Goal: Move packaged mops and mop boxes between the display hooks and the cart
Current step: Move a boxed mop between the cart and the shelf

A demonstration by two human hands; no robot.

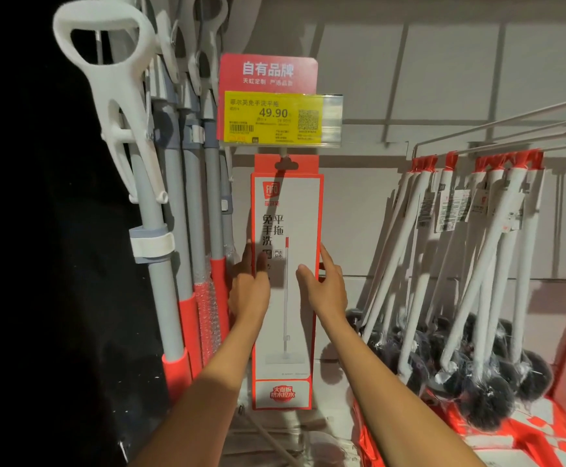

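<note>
Hands flanking the hanging mop box, left hand and right hand open-fingered against its edges, apparently steadying it on the display hook

Retail shop aisle, yellow price tag reading 49.90 under a red sign, boxed mop on display hook, hanging packaged mops, brushes
</note>
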